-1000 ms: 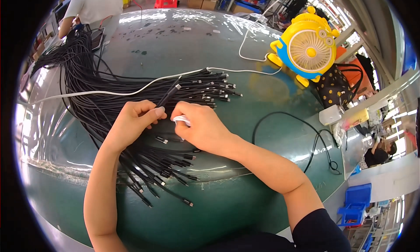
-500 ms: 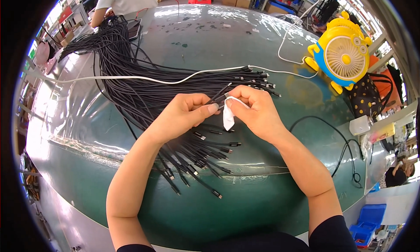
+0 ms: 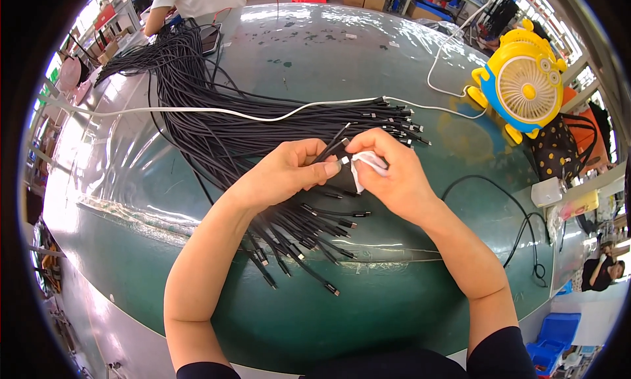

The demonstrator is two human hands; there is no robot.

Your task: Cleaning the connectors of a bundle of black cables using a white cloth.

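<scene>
Your left fingers (image 3: 321, 173) pinch black cables (image 3: 334, 149) above the counter (image 3: 368, 313) while your right fingers (image 3: 372, 140), closed on a white cloth (image 3: 372, 159), now bunch it higher, leaving a plug tip (image 3: 344, 160) exposed beside it.

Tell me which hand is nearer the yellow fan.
Right. The right hand, pinching a white cloth, is below and left of the yellow fan in the picture, apart from it. The left hand, holding a cable end, is farther left, beyond the right hand.

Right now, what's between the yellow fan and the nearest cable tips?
In the head view, a white cord and yellowish patch lie between the fan and cable tips.
</scene>
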